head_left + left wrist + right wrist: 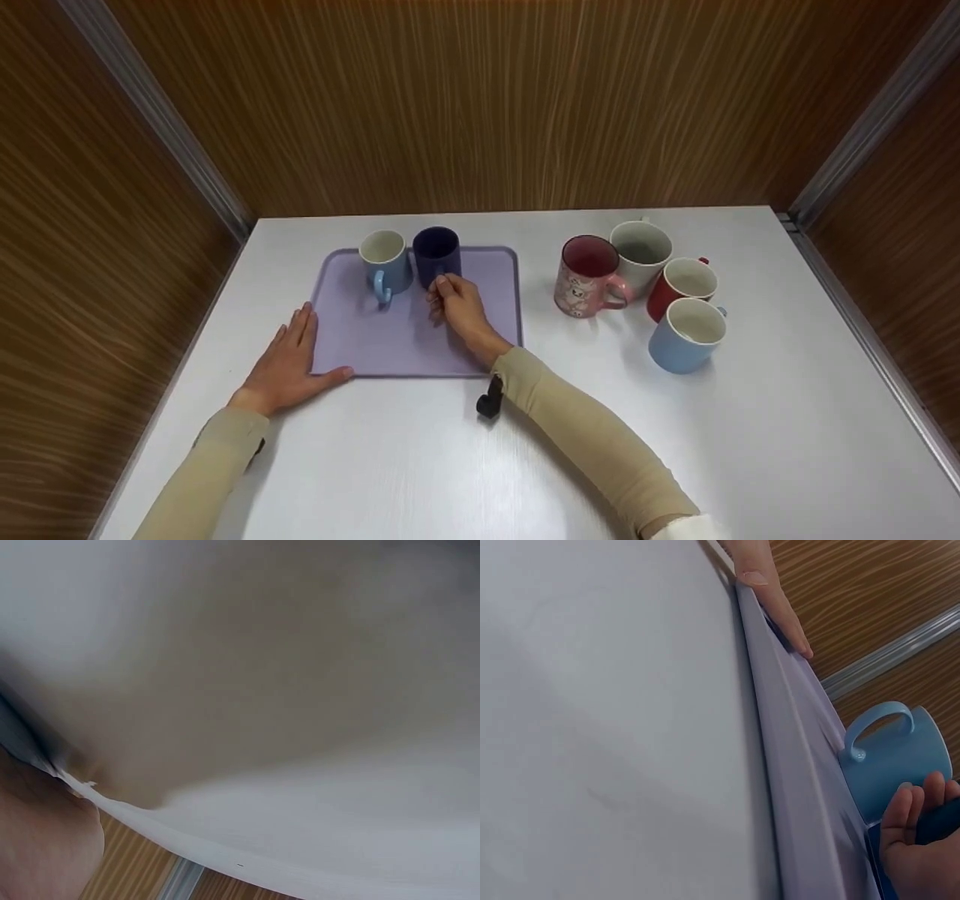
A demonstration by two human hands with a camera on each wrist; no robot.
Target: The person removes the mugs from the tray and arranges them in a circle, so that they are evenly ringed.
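On the lavender tray (375, 337), a dark blue mug (424, 262) stands upright near the far edge, its handle facing me. My right hand (461, 307) pinches that handle between thumb and curled fingers; the right wrist view shows this hand (922, 847) partly covering the mug (939, 823). Just left of it is a light blue mug (394, 275) with a pale inside, upright on the tray. My left hand (286, 369) lies at the tray's near left corner, fingers straight along the left side and thumb along the near edge. The left wrist view is mostly blurred.
Right of the tray, on the white table (405, 450), stand a pink patterned mug (576, 292), a large white mug (646, 274), a red mug (660, 300) and another light blue mug (679, 352). Wood-grain panels (480, 112) enclose the table's back and sides.
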